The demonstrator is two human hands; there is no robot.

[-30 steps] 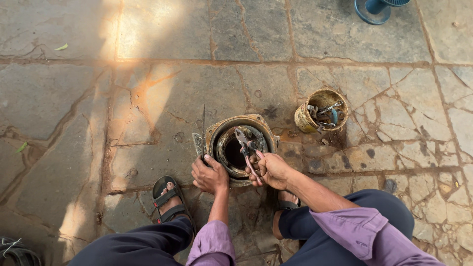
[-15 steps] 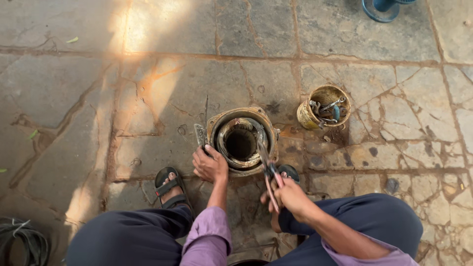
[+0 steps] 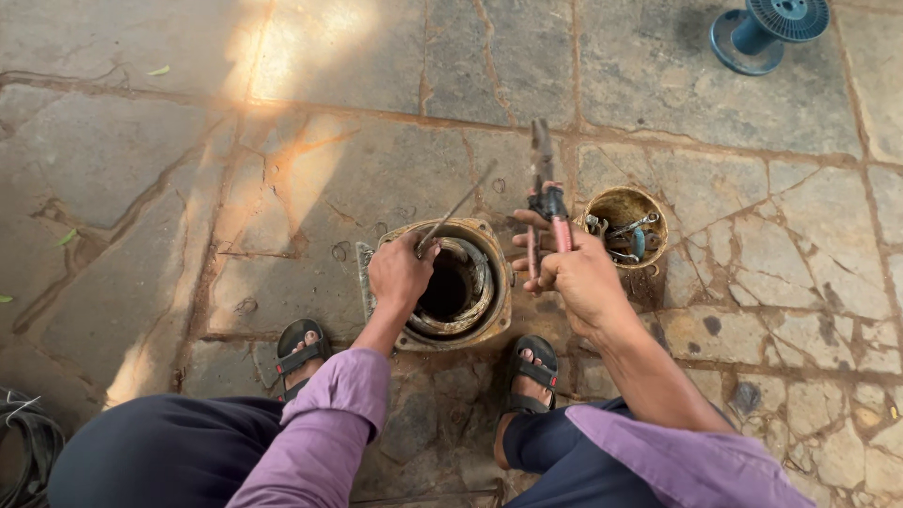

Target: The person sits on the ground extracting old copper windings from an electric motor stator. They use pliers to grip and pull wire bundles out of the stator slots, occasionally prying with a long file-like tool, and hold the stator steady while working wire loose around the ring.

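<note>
Rusty round metal motor housing (image 3: 458, 292), hollow through its middle, is sitting on the cracked stone floor (image 3: 141, 169) between your two sandalled feet, and it looks heavy, rigid and gritty, so the thick outer rim seems the surest place for taking hold of it. Starting at the left, a coil of black cable (image 3: 23, 452) is lying at the picture's edge beside your knee. Your left hand (image 3: 400, 273) is resting on the housing's near-left rim, clenched around one thin metal rod (image 3: 458, 205) that is slanting up and away from the opening. Just to the right, your right hand (image 3: 574, 273) is hovering clear of the housing, gripping one pair of red-handled pliers (image 3: 546, 202) with the nose pointing away from you. Beyond it, one dented brass-coloured tin (image 3: 625, 226) is standing on the stone, holding several small tools I cannot count exactly. Far right at the top, one blue plastic spool (image 3: 767, 28) is lying well apart.
</note>
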